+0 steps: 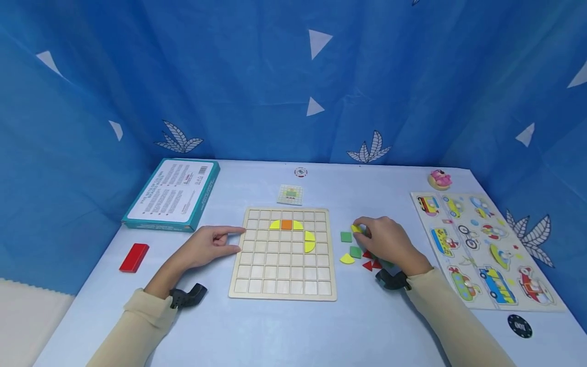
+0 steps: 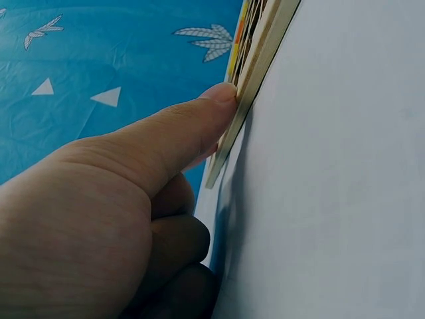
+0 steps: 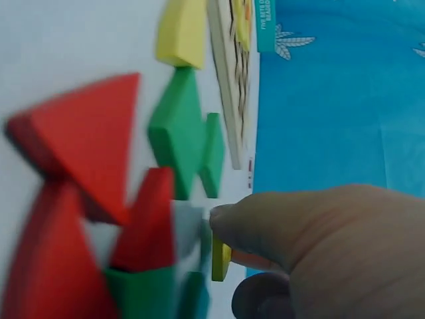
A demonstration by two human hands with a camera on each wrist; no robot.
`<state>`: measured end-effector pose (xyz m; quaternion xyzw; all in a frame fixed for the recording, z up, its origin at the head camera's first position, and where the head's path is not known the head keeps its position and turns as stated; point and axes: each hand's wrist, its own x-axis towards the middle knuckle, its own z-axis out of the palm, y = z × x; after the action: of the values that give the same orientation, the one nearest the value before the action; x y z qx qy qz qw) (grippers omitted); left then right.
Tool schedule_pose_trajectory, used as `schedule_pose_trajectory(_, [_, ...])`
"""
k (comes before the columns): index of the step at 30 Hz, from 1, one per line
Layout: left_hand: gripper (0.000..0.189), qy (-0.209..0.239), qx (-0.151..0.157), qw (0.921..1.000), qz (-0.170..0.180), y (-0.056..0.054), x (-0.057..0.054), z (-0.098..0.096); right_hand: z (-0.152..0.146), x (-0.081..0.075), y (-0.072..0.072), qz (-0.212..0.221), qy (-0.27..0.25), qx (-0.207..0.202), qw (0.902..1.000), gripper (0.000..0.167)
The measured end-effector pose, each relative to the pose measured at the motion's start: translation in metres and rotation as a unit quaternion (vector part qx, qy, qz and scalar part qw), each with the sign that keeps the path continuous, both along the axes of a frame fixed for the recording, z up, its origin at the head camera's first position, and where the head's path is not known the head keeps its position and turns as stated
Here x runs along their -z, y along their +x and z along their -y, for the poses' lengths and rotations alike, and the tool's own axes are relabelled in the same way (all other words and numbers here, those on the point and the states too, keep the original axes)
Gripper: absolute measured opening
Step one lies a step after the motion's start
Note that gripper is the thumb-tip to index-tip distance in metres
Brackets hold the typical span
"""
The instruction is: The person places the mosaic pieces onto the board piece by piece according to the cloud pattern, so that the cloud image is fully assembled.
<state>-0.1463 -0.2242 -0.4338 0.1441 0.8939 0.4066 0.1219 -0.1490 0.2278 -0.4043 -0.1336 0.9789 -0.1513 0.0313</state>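
Note:
A wooden grid board (image 1: 283, 296) lies in the middle of the table. Set in its squares are an orange square (image 1: 286, 225) and several yellow quarter-circle pieces (image 1: 310, 247). My left hand (image 1: 207, 246) touches the board's left edge with thumb and index finger stretched out, the other fingers folded under. To the board's right, my right hand (image 1: 388, 239) pinches a yellow quarter-circle piece (image 3: 221, 256) between thumb and fingers. Below and beside it lie green pieces (image 1: 346, 236), red triangles (image 3: 93, 139) and another yellow quarter-circle (image 1: 347, 259); the hand covers part of this pile.
A small pattern card (image 1: 290, 194) lies behind the board, with a poker chip (image 1: 300, 172) beyond. At left are a teal-edged box (image 1: 170, 191) and a red block (image 1: 134, 257). A picture puzzle board (image 1: 486, 250), a pink figurine (image 1: 440, 179) and a black chip (image 1: 520, 326) occupy the right.

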Motion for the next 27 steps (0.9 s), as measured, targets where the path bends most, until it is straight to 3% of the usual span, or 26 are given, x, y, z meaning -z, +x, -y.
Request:
schedule_pose_trajectory(5, [0.049, -0.006, -0.008, 0.9999, -0.002, 0.002, -0.002, 0.003, 0.011, -0.011, -0.007, -0.011, -0.007, -0.025, 0.9996, 0.039])
schedule_pose_trajectory(12, [0.049, -0.003, -0.009, 0.9999, 0.004, 0.004, -0.001, 0.006, 0.053, -0.023, -0.018, -0.011, -0.002, -0.134, 0.9909, 0.031])
schedule_pose_trajectory(19, [0.048, 0.007, 0.006, 0.9999, -0.005, 0.002, 0.001, 0.001, 0.102, -0.021, -0.026, 0.006, -0.017, -0.247, 0.9689, 0.030])
schedule_pose_trajectory(27, [0.048, -0.002, 0.004, 1.0000, -0.001, 0.001, -0.001, -0.001, 0.153, -0.018, -0.030, -0.001, -0.044, -0.324, 0.9449, 0.026])
